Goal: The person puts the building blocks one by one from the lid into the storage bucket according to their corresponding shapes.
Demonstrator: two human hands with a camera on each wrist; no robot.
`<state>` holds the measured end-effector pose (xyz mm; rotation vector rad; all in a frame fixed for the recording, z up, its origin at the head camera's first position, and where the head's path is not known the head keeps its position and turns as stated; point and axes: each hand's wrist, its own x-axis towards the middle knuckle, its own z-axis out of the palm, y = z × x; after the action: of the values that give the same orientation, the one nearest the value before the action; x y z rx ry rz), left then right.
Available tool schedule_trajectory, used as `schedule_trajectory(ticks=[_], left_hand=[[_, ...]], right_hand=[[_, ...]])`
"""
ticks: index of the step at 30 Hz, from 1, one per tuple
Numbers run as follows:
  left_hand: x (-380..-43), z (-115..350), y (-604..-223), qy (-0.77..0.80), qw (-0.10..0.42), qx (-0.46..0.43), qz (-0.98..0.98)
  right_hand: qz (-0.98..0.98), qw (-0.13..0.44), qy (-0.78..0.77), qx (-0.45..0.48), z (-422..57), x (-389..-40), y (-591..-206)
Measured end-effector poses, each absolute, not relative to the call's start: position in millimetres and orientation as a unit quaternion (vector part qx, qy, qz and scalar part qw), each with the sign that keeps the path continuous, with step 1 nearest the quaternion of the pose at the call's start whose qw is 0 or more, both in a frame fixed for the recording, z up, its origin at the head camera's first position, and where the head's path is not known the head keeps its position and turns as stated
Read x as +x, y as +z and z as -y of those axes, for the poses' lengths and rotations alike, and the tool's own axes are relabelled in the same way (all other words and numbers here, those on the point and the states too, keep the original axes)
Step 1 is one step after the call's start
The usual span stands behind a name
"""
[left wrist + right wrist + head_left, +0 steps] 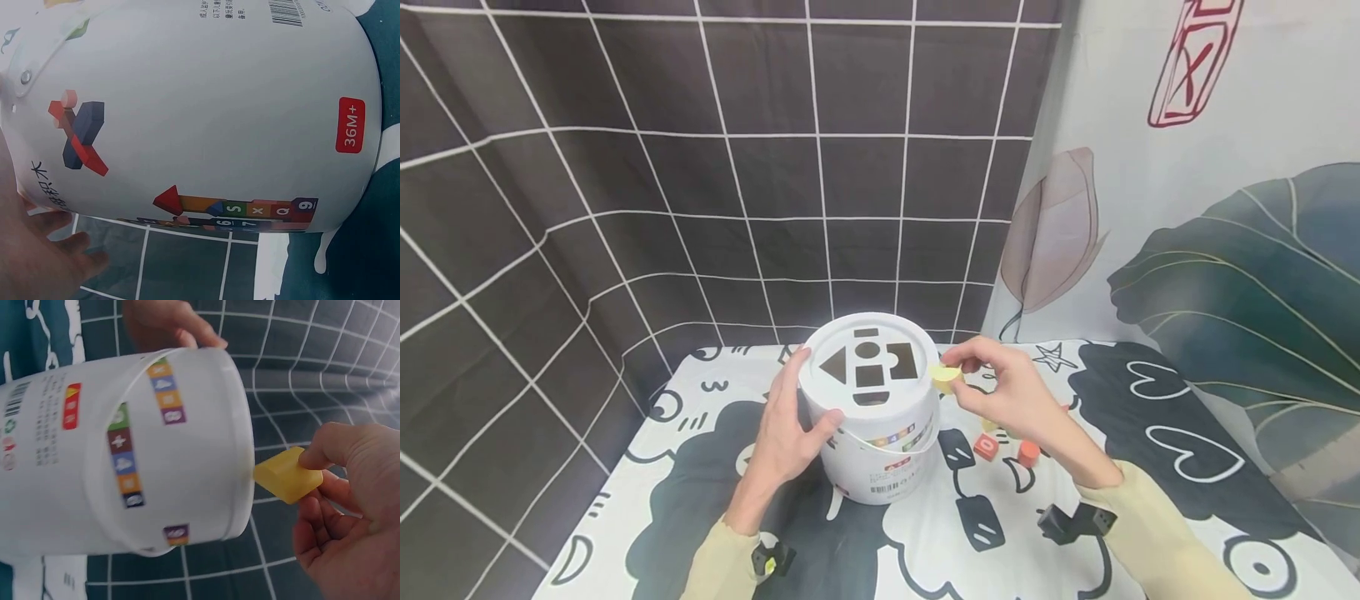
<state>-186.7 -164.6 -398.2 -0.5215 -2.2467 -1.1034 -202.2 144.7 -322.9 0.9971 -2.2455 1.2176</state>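
Right hand (1000,379) pinches a yellow block (946,377) between thumb and fingers, holding it at the right edge of a white bucket's lid; whether block and rim touch cannot be told. Left hand (782,433) lies against the bucket's other side, fingers extended along the rim and thumb at the near edge of the top.

Under the bucket (857,462) spreads a cloth (925,533) printed in black and white with doodles: hearts, a star, eyes, dark cloud shapes. To the bucket's right a red block marked 0 (986,447) and a red cylinder (1028,453) lie near each other, with bits of yellow and red partly hidden by the right hand and forearm. Behind hangs a dark fabric (865,175) with a white grid, meeting on the right a pale fabric (1120,50) with large leaves and a red drawn figure.

The bucket stands upright, its lid (898,333) on, cut with a triangle, a circle, a square and other openings that show only dark, so its contents cannot be made out. Its side bears a barcode, coloured number squares and a red 36M+ label (350,125); a pale handle (47,56) hangs down against the near side
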Motion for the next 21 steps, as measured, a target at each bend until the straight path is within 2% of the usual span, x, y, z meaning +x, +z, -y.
schedule_trajectory(ticks=[4, 13, 21], left_hand=[[-186.8, 164.7, -399.0, -0.417, 0.289, -0.198, 0.839], [-187.3, 164.5, -398.4, -0.419, 0.293, -0.203, 0.835], [-186.5, 164.1, -397.9, -0.417, 0.293, -0.2, 0.837]], right_hand=[[0.793, 0.184, 0.454, 0.364, -135.4, -203.5, -314.7], [0.747, 0.104, 0.538, 0.375, -110.1, -211.9, -315.0], [0.75, 0.083, 0.535, 0.379, -91.9, -217.2, -323.5]])
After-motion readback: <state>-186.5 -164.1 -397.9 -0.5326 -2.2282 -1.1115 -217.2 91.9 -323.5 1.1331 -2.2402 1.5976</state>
